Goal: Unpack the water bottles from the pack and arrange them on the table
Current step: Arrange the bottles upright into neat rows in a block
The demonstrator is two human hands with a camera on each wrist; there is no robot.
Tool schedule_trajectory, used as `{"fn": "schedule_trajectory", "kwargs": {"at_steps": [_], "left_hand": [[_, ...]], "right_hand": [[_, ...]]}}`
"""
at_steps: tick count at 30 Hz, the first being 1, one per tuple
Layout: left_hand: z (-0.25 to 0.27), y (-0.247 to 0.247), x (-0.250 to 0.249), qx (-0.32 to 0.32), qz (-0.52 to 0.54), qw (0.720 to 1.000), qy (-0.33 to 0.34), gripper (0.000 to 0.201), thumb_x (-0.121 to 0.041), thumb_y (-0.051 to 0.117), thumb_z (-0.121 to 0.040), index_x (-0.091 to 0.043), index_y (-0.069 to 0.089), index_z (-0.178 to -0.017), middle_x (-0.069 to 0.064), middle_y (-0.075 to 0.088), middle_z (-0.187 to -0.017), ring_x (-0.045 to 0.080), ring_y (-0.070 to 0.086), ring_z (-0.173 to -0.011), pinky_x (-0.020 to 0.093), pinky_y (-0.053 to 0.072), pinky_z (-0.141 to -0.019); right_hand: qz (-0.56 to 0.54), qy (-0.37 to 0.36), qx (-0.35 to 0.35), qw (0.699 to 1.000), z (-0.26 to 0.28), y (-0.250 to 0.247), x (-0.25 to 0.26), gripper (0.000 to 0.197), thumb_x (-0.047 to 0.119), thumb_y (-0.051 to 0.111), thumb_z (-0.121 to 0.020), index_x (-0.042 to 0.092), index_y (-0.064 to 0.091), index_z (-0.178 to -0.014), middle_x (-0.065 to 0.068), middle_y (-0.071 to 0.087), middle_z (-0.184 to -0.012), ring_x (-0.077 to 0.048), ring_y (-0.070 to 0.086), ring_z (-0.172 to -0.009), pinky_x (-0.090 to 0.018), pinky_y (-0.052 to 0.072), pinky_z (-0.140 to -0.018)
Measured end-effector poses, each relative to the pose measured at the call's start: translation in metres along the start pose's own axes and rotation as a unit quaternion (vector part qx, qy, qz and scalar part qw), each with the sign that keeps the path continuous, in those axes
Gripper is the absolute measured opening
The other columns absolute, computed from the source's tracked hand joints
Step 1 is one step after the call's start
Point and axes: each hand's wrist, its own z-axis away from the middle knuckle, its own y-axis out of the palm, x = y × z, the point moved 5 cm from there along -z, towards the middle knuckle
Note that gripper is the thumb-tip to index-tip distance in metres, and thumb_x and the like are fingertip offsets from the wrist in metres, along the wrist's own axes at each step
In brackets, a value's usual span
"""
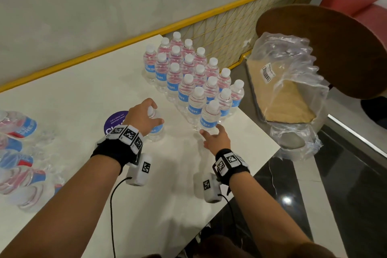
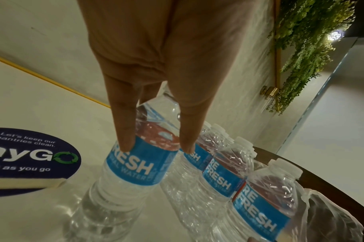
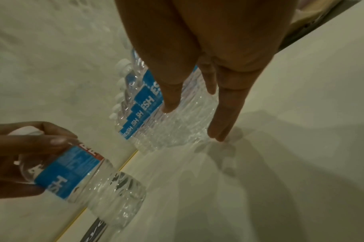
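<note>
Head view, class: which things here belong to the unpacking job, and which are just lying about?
Job:
left hand gripping a bottle
right hand, open
standing bottles
lying bottles
table

Lying about:
purple sticker
empty wrap
round table

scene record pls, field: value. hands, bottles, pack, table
left hand: grips one water bottle from above, near its cap, upright on the table
right hand: open, fingers by the base of the nearest arranged bottle
arranged bottles: upright, in rows at the table's far right
unpacked remainder: bottles lying at left edge
empty wrap: clear plastic, off the table at right
table: white, round purple sticker
</note>
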Motion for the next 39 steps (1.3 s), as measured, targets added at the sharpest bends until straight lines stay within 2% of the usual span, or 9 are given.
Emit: {"fn": "schedule_trajectory", "kwargs": {"at_steps": [5,13,19,24,27,29,30,33,39], "left_hand": [[-0.001,0.000,0.000,-0.002,-0.012,1.000,0.002,0.042,-0.029,0.075,-0.077,-0.015,0.052,-0.109,0.005,0.054,-0.096,0.024,0.050,-0.089,0.029,0.041,-0.076],[-0.003,-0.009,0.009,0.056,-0.002,0.998,-0.006,0.056,-0.027,0.081,-0.071,-0.018,0.051,-0.117,0.003,0.060,-0.108,0.021,0.055,-0.098,0.027,0.041,-0.081],[-0.052,-0.040,0.014,0.000,0.033,0.999,-0.025,0.033,-0.014,0.079,-0.070,-0.015,0.059,-0.095,0.005,0.065,-0.102,0.026,0.061,-0.103,0.032,0.046,-0.091],[-0.117,-0.066,0.027,-0.053,-0.001,0.997,-0.054,0.051,-0.024,0.078,-0.073,-0.012,0.054,-0.117,0.007,0.060,-0.122,0.028,0.055,-0.116,0.031,0.040,-0.096],[-0.147,-0.074,0.032,-0.073,0.029,0.995,-0.059,0.058,-0.020,0.077,-0.076,-0.011,0.050,-0.127,0.007,0.060,-0.121,0.023,0.057,-0.106,0.021,0.045,-0.087],[-0.163,-0.075,0.032,-0.053,0.064,0.995,-0.053,0.055,-0.011,0.074,-0.079,-0.007,0.049,-0.128,0.008,0.058,-0.118,0.019,0.054,-0.099,0.004,0.043,-0.071],[-0.169,-0.075,0.030,-0.039,0.070,0.996,-0.047,0.056,-0.011,0.075,-0.077,-0.007,0.049,-0.126,0.009,0.058,-0.121,0.020,0.055,-0.103,0.004,0.043,-0.074],[-0.185,-0.075,0.029,-0.024,0.050,0.998,-0.028,0.065,-0.023,0.081,-0.064,-0.012,0.051,-0.121,0.011,0.060,-0.122,0.029,0.057,-0.115,0.037,0.046,-0.100],[-0.192,-0.071,0.036,-0.024,0.082,0.996,-0.033,0.068,-0.017,0.080,-0.071,-0.016,0.047,-0.131,0.010,0.057,-0.126,0.028,0.056,-0.113,0.044,0.048,-0.098]], "right_hand": [[0.002,-0.021,-0.015,1.000,-0.010,-0.006,0.000,0.061,0.044,0.067,-0.081,0.027,0.043,-0.135,-0.007,0.068,-0.096,-0.027,0.067,-0.094,-0.043,0.053,-0.093],[-0.054,0.049,0.045,0.996,-0.021,-0.016,-0.025,0.066,0.034,0.075,-0.077,0.017,0.044,-0.132,-0.010,0.059,-0.108,-0.023,0.061,-0.077,-0.041,0.056,-0.082],[-0.060,0.002,0.094,0.994,-0.018,-0.012,-0.019,0.059,0.032,0.067,-0.085,0.025,0.040,-0.138,-0.010,0.060,-0.109,-0.024,0.060,-0.091,-0.032,0.051,-0.072],[-0.063,-0.009,0.074,0.995,-0.026,-0.007,-0.023,0.053,0.030,0.065,-0.087,0.022,0.044,-0.134,-0.004,0.061,-0.089,-0.020,0.059,-0.074,-0.037,0.052,-0.075],[-0.070,-0.012,0.078,0.994,-0.031,-0.006,-0.027,0.054,0.030,0.067,-0.086,0.024,0.043,-0.135,-0.006,0.062,-0.089,-0.021,0.059,-0.075,-0.039,0.051,-0.081],[-0.086,-0.009,0.078,0.993,-0.033,-0.006,-0.028,0.053,0.029,0.067,-0.086,0.023,0.044,-0.134,-0.007,0.062,-0.088,-0.021,0.057,-0.071,-0.037,0.050,-0.073],[-0.093,-0.008,0.078,0.993,-0.034,-0.005,-0.028,0.052,0.027,0.067,-0.087,0.023,0.045,-0.133,-0.007,0.061,-0.086,-0.020,0.056,-0.068,-0.035,0.048,-0.070],[-0.083,-0.011,0.078,0.993,-0.035,-0.004,-0.028,0.051,0.028,0.066,-0.087,0.023,0.044,-0.133,-0.007,0.060,-0.084,-0.020,0.056,-0.066,-0.033,0.048,-0.068],[-0.071,-0.015,0.086,0.994,-0.038,-0.005,-0.031,0.050,0.030,0.065,-0.087,0.022,0.045,-0.132,-0.007,0.059,-0.080,-0.019,0.056,-0.065,-0.033,0.049,-0.069]]}}
